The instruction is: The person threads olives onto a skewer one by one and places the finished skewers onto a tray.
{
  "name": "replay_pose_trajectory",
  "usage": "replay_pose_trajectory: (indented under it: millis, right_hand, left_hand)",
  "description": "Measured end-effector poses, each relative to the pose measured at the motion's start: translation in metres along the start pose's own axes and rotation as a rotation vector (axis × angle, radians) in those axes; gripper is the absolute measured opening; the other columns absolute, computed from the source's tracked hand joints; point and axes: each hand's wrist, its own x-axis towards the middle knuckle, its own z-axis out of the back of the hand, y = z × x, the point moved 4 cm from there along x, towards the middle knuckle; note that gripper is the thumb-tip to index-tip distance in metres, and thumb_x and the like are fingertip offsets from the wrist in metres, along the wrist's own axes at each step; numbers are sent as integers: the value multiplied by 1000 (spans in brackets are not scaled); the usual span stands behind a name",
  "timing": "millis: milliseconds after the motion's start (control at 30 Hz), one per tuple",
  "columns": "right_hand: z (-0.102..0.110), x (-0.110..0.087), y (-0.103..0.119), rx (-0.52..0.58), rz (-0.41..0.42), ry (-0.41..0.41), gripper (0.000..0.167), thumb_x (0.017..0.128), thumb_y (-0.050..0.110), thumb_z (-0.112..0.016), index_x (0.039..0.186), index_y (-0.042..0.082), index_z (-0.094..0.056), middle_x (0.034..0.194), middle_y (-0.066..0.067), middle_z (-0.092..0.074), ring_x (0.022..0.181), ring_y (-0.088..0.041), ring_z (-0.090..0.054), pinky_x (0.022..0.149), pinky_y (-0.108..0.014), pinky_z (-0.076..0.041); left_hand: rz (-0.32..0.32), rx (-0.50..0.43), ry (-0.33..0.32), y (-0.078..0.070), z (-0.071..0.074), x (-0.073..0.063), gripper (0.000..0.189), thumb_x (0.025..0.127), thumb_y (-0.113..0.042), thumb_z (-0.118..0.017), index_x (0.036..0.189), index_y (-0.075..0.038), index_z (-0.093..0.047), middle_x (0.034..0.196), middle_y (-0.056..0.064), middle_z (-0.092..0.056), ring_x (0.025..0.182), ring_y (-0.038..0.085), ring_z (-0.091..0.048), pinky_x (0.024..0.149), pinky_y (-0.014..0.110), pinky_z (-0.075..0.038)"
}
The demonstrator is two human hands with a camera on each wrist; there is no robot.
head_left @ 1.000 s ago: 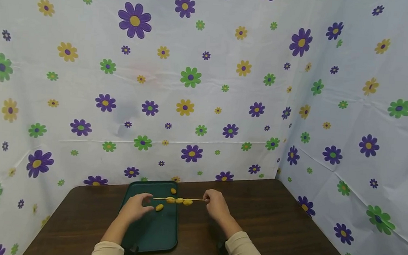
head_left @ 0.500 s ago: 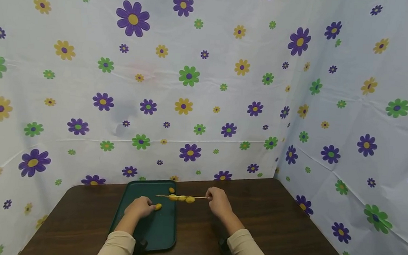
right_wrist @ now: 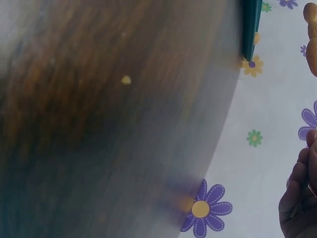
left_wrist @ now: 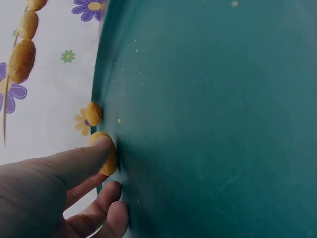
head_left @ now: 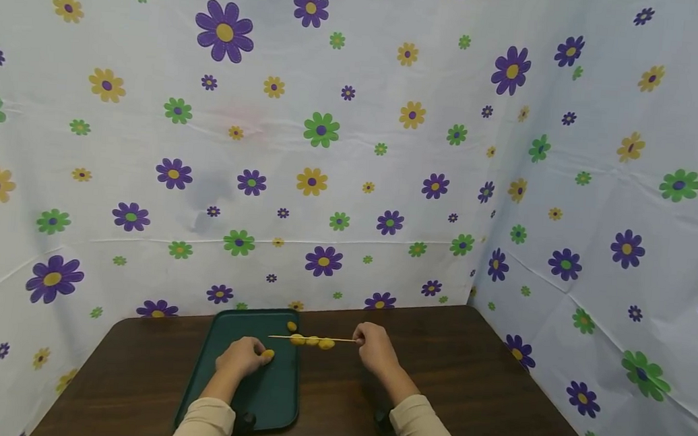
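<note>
My right hand grips the end of a thin wooden skewer, held level above the table. Threaded on it are 3 baby potatoes, yellow and side by side; the skewer's pointed tip faces left over the tray. My left hand is over the green tray and pinches a loose baby potato between thumb and finger, as the left wrist view shows. One other potato lies near the tray's far right corner. The right wrist view catches only the edge of my right hand.
The tray stands on the left part of a dark wooden table. A flowered white cloth hangs behind the table and along its right side. Small pale crumbs lie on the tray, and a yellow crumb is on the wood.
My left hand has left the skewer's tip, come down to the loose potato on the tray and taken hold of it. The right hand keeps the skewer in nearly the same place.
</note>
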Motion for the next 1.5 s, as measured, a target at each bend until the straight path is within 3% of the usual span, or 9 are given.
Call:
replay_pose_trajectory:
  millis: [267, 567, 733, 967, 1233, 1500]
  right_hand:
    - [0, 1, 1, 14, 22, -10, 23, 86, -15, -63, 86, 7, -67, 83, 2, -60, 73, -14, -52, 65, -31, -49]
    - [1, 3, -2, 13, 15, -2, 19, 87, -14, -64, 88, 5, -67, 84, 1, -60, 74, -14, -52, 66, -32, -49]
    - [2, 3, -2, 13, 23, -4, 19, 87, -14, -65, 88, 4, -68, 83, 2, -60, 74, -14, -52, 65, -32, -49]
    - [1, 3, 2, 23, 53, -6, 22, 85, -17, -63, 86, 4, -67, 82, 1, -61, 73, -13, -52, 65, -30, -48]
    - [1, 3, 4, 24, 86, -16, 26, 83, -20, -63, 83, 6, -66, 82, 1, -61, 73, -12, -53, 64, -30, -48]
    - [-2, 2, 5, 37, 75, -10, 21, 84, -17, -66, 85, 4, -67, 81, 2, -60, 72, -12, -52, 65, -31, -49]
  left_hand:
    - [-73, -37, -84, 9, 4, 0, 16, 84, -20, -84, 90, -13, -71, 84, 0, -65, 72, 17, -56, 63, 42, -48]
    - [-236, -39, -164, 3, 20, -4, 24, 78, -15, -88, 88, -17, -66, 80, -5, -62, 71, 13, -54, 66, 38, -46]
    - [-293, -106, -191, 3, 25, -8, 26, 79, -8, -87, 88, -17, -65, 82, -4, -63, 74, 13, -56, 72, 40, -51]
    - [-329, -254, -247, 10, 31, -10, 27, 78, -3, -87, 91, -13, -65, 87, -2, -65, 83, 16, -59, 85, 45, -55]
    - [-323, -337, -270, 16, 34, -9, 25, 79, -4, -87, 92, -12, -67, 85, -2, -67, 80, 15, -60, 79, 33, -53]
    - [-301, -417, -227, 16, 33, -10, 24, 81, -8, -86, 96, -9, -67, 88, 0, -68, 81, 14, -61, 77, 26, -52]
